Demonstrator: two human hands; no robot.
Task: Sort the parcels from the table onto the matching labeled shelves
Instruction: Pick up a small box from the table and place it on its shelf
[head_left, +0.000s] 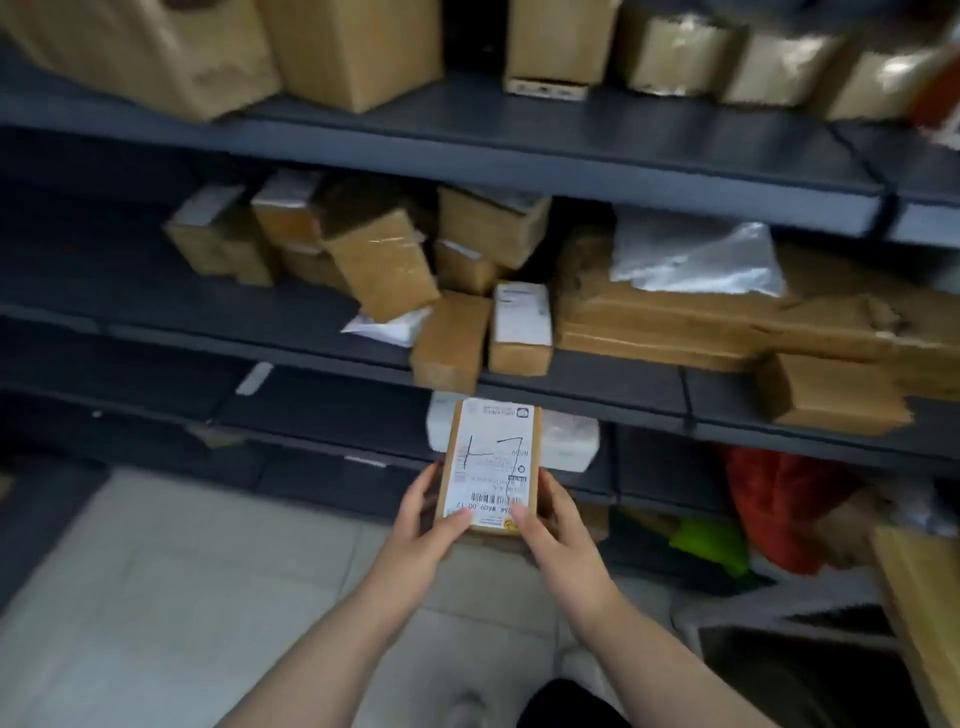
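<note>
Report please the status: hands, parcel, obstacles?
Left hand and right hand grip the small parcel. Parcel not yet shelved. Middle shelf crowded with boxes.

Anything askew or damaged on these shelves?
Yes, on the middle shelf. A tilted box leans over a white envelope, a small box overhangs the front edge, and the big flat carton looks torn at its right end. The held parcel looks intact.

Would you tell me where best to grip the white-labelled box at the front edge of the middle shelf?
Probably its near end, coming from the front and above: the white-labelled box sits at the shelf edge, with a plain brown box close on its left and flat cardboard packs on its right, leaving little room for fingers at the sides.
</note>
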